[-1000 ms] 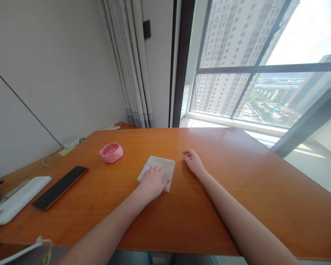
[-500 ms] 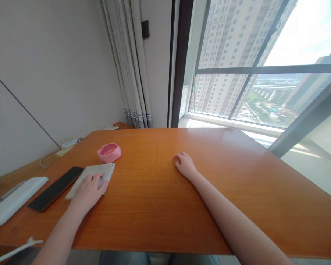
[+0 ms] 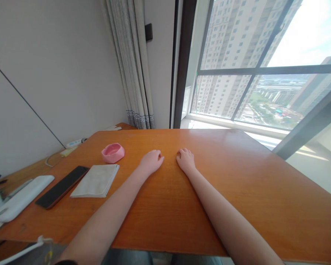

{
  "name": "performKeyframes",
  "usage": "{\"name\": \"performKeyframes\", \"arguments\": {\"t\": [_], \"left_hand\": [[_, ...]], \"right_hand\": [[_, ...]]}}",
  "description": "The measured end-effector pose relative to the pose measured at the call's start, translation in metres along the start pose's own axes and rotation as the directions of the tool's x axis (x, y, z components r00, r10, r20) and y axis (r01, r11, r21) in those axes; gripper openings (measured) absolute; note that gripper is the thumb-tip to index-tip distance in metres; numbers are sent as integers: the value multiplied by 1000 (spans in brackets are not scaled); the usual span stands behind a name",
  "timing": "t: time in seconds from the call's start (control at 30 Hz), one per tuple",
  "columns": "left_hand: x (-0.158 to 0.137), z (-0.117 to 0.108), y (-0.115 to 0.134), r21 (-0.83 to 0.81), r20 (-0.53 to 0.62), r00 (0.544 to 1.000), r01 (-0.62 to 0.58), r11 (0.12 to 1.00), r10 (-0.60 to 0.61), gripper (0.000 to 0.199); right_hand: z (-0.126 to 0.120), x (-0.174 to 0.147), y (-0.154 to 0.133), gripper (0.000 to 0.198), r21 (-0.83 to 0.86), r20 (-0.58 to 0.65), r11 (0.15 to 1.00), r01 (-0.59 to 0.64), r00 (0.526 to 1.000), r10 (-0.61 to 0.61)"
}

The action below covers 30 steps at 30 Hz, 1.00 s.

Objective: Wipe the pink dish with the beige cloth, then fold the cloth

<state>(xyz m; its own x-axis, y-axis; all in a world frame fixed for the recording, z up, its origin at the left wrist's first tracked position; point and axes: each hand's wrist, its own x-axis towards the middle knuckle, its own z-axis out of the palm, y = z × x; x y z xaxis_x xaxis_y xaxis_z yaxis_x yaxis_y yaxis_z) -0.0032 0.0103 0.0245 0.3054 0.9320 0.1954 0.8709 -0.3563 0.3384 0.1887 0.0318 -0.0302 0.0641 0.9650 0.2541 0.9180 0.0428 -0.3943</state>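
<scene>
Left grip loosely curled, folded cloth apart to its left

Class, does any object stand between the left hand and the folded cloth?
Nothing visible does: tabletop shows between the left hand and the right edge of the folded cloth. The pink dish sits beyond the cloth's far edge, to one side of that straight path.
</scene>
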Motion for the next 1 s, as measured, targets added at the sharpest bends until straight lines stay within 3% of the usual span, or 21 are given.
{"name": "performKeyframes", "arguments": {"t": [0.13, 0.27, 0.43, 1.0], "left_hand": [[34, 43, 17, -66, -11, 1000, 14, 998, -15, 20], [35, 63, 15, -79, -23, 999, -29, 996, 27, 20], [35, 67, 10, -88, -8, 997, -78, 993, 78, 20], [36, 68, 9, -90, 1, 997, -77, 993, 77, 21]], "right_hand": [[1, 1, 2, 24, 11, 3, 999, 52, 999, -52], [3, -1, -1, 29, 39, -7, 991, 127, 992, -127], [11, -5, -10, 50, 192, 53, 927, 323, 940, -338], [17, -2, -9, 47, 241, 52, 918, 315, 940, -336]]}}
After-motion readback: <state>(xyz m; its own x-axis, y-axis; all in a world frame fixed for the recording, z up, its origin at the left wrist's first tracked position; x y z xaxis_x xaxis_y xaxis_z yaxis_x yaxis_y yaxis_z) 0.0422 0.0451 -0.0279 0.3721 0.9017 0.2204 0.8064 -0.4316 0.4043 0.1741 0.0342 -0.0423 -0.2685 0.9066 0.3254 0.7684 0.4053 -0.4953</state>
